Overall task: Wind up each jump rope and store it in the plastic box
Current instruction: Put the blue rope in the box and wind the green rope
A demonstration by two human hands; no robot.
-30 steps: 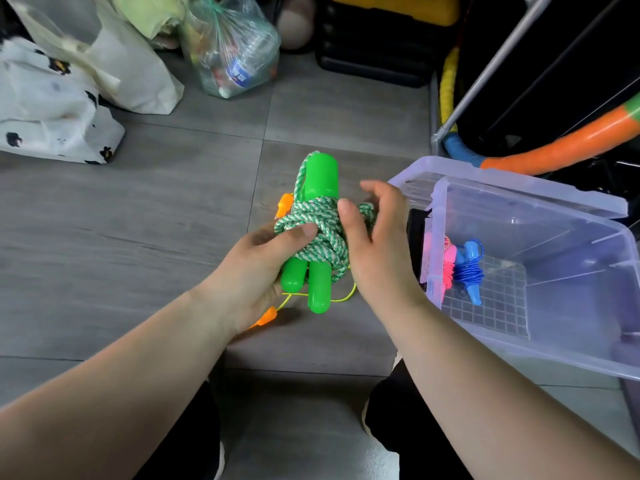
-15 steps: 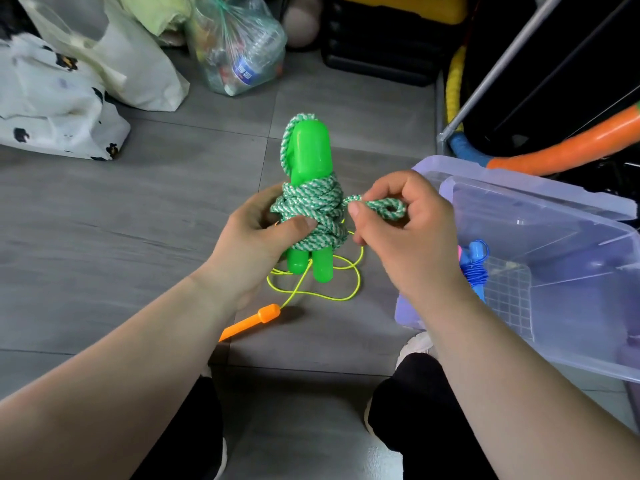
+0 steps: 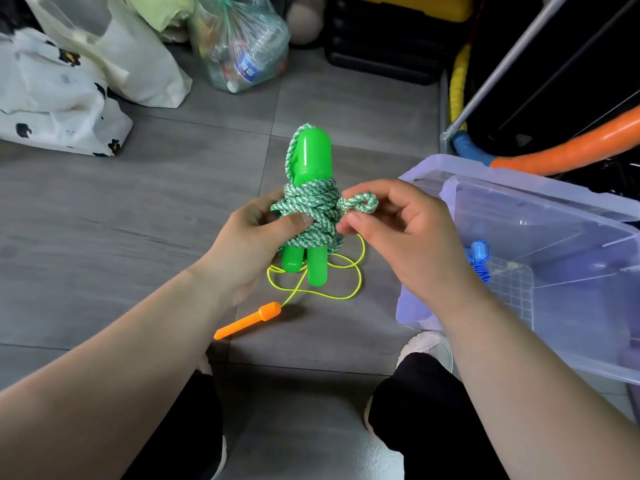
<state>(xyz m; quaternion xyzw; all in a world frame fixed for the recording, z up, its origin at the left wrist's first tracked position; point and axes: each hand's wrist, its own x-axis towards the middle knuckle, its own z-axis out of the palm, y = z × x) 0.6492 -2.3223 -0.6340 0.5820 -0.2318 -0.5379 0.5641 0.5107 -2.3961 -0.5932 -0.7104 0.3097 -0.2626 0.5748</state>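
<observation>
One blue jump rope (image 3: 479, 258) is lying wound in the plastic box (image 3: 540, 195); we are gripping the green jump rope (image 3: 308, 220) bundle in our left hand (image 3: 252, 237) while our right hand (image 3: 401, 233) is pinching its loose end, and the orange-handled rope (image 3: 249, 320) is waiting unwound on the floor (image 3: 138, 220) beneath.

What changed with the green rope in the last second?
The right hand moved off the wound green rope to the right, now pinching a loop of its end. The left hand kept gripping the rope; the orange handle and box stayed put.
</observation>
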